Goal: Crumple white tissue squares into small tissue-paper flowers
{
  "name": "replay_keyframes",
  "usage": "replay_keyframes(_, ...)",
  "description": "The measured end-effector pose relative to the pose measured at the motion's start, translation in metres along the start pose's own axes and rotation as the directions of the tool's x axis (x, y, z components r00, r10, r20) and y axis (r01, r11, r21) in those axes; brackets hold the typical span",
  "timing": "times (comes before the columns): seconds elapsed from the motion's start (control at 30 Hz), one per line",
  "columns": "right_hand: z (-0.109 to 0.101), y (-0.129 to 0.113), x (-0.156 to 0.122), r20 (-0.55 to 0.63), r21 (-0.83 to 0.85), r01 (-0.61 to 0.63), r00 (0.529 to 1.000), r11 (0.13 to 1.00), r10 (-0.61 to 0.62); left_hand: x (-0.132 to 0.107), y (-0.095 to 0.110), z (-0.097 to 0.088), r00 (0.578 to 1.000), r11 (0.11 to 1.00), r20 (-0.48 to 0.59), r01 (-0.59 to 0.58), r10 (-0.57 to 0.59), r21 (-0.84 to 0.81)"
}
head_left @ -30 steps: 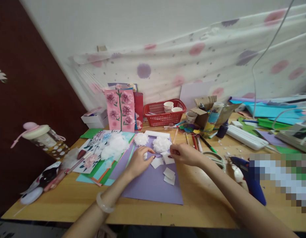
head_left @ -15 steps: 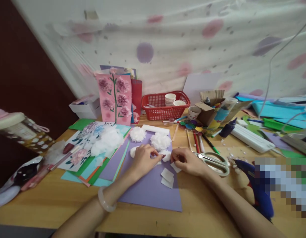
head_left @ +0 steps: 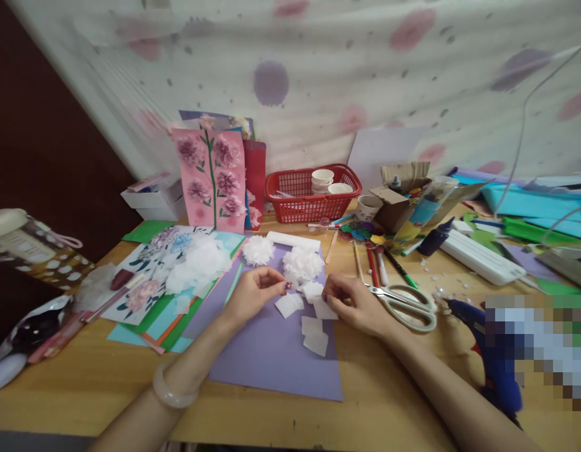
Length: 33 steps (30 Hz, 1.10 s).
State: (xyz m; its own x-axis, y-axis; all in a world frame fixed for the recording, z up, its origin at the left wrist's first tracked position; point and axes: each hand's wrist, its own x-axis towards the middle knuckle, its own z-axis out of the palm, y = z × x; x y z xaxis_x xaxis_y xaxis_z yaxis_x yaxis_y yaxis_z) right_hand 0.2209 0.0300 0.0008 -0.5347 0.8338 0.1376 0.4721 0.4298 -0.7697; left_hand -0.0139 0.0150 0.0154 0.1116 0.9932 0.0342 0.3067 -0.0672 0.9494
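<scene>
A purple paper sheet (head_left: 271, 351) lies on the wooden table (head_left: 106, 389). On it sit two fluffy white tissue flowers (head_left: 303, 262) and several small white tissue squares (head_left: 314, 334). My left hand (head_left: 253, 294) hovers over the sheet with thumb and fingers pinched together near a tissue square (head_left: 289, 304); what it pinches is too small to name. My right hand (head_left: 354, 301) is curled, pinching a crumpled white tissue piece (head_left: 313, 290) just below the right flower.
Scissors (head_left: 406, 306) lie right of my right hand, markers (head_left: 375, 263) behind them. A blue glue gun (head_left: 492, 358) sits at the right. A red basket (head_left: 314, 194) with cups, a pink flower card (head_left: 210, 179), coloured paper stacks (head_left: 172, 289) and a bottle (head_left: 31, 248) stand around.
Both hands have lifted slightly off the sheet and drawn a little apart. The left hand's fingers have closed into a pinch. The view has tilted down a little.
</scene>
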Motion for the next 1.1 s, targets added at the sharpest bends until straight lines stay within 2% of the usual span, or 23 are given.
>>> replay_keyframes(0.1,0.004,0.001,0.001,-0.042,0.110,-0.008,0.999,0.994,0.012,-0.007,0.001,-0.014,0.993,0.969,-0.026,0.108,-0.117,-0.222)
replay_keyframes(0.23,0.012,0.002,0.002,-0.032,0.285,-0.030,0.999,0.958,0.041,-0.015,0.000,-0.022,0.992,0.963,-0.028,0.114,-0.125,-0.245)
replay_keyframes(0.4,0.013,0.001,0.004,-0.039,0.379,-0.050,0.997,0.924,0.070,-0.022,0.002,-0.023,0.999,0.994,0.026,0.034,-0.032,-0.099)
replay_keyframes(0.47,0.012,0.001,0.004,-0.062,0.410,-0.039,0.996,0.911,0.071,-0.026,0.006,-0.025,0.993,0.999,0.111,0.042,-0.040,-0.012)
replay_keyframes(0.53,0.011,0.001,0.005,-0.087,0.475,-0.017,0.994,0.880,0.066,-0.032,0.009,-0.027,0.967,0.989,0.249,0.022,-0.058,0.145)
replay_keyframes(0.6,0.012,0.002,0.006,-0.098,0.555,-0.011,0.992,0.831,0.079,-0.036,0.012,-0.029,0.932,0.949,0.359,-0.069,-0.049,0.307)
replay_keyframes(0.63,0.013,0.002,0.006,-0.096,0.588,-0.015,0.991,0.808,0.089,-0.037,0.013,-0.030,0.929,0.925,0.371,-0.123,-0.020,0.359)
replay_keyframes(0.67,0.013,0.001,0.007,-0.090,0.613,-0.023,0.991,0.790,0.098,-0.037,0.015,-0.030,0.936,0.903,0.352,-0.172,0.025,0.394)
replay_keyframes(0.73,0.014,0.000,0.007,-0.077,0.640,-0.036,0.991,0.768,0.110,-0.034,0.017,-0.026,0.961,0.881,0.247,-0.224,0.127,0.417)
replay_keyframes(0.8,0.014,-0.002,0.006,-0.075,0.641,-0.043,0.990,0.766,0.118,-0.029,0.019,-0.019,0.979,0.893,0.110,-0.202,0.172,0.403)
replay_keyframes(0.87,0.013,-0.004,0.005,-0.072,0.607,-0.059,0.989,0.793,0.128,-0.024,0.019,-0.009,0.984,0.905,0.046,-0.179,0.175,0.387)
replay_keyframes(0.93,0.011,-0.005,0.004,-0.072,0.544,-0.088,0.986,0.834,0.150,-0.021,0.016,0.001,0.967,0.881,0.138,-0.252,0.214,0.400)
replay_keyframes(1.0,0.010,-0.003,0.003,-0.076,0.517,-0.130,0.977,0.846,0.197,-0.021,0.012,0.010,0.916,0.822,0.304,-0.378,0.263,0.427)
replay_keyframes(1.07,0.009,-0.001,0.004,-0.059,0.589,-0.180,0.963,0.788,0.264,-0.022,0.007,0.014,0.870,0.769,0.413,-0.453,0.269,0.452)
replay_keyframes(1.1,0.009,0.000,0.004,-0.035,0.643,-0.201,0.956,0.739,0.290,-0.022,0.005,0.016,0.865,0.759,0.428,-0.459,0.263,0.462)
